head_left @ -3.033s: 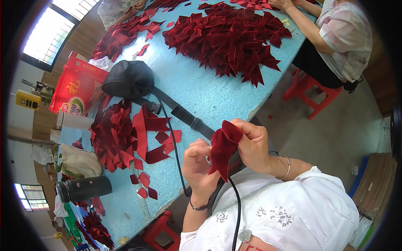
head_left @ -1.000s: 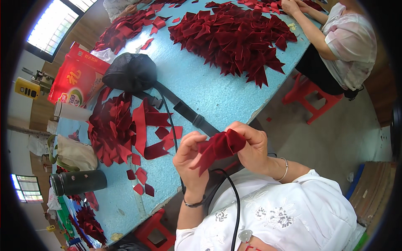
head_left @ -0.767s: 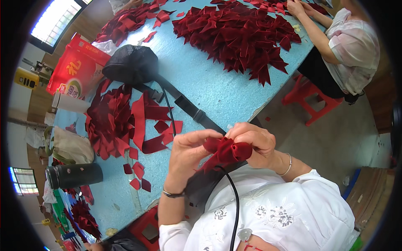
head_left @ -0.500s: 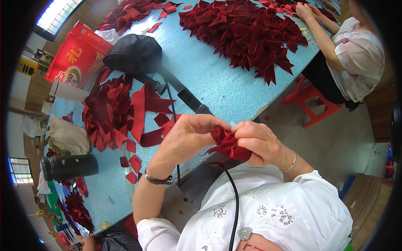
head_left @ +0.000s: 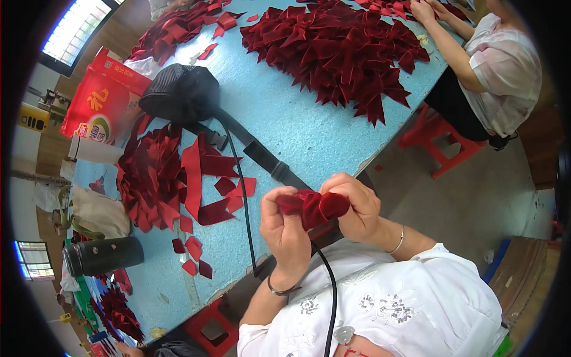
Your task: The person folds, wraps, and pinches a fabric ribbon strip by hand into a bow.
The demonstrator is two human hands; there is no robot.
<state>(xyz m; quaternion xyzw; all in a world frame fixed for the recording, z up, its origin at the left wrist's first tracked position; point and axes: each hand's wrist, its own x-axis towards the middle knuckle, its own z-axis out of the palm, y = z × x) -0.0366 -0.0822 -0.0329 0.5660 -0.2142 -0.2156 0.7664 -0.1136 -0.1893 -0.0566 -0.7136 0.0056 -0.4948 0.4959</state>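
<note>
Between my two hands is a dark red velvet ribbon bow [head_left: 310, 208], held up in front of my body at the table's near edge. My left hand [head_left: 284, 229] pinches its left loop between thumb and fingers. On the other side, my right hand [head_left: 355, 205] grips the right loop, fingers curled behind it. The bow's back and its tails are hidden. To the left of my hands, cut ribbon strips [head_left: 193, 178] and small red scraps [head_left: 193, 247] lie on the blue table [head_left: 297, 143]. Beside them rises a heap of red ribbon pieces [head_left: 151, 178].
A large pile of finished bows [head_left: 339, 53] covers the far side. A black mesh bag [head_left: 181, 92] with a strap, a red package [head_left: 101, 98] and a dark bottle [head_left: 104, 256] stand left. A black cable [head_left: 244, 196] hangs nearby. A co-worker [head_left: 499, 71] sits at the right by a red stool [head_left: 437, 140].
My left hand has turned upright and moved lower, from above the bow to its left side. The bow now stretches sideways between both hands, its loops spread. The view has shifted slightly.
</note>
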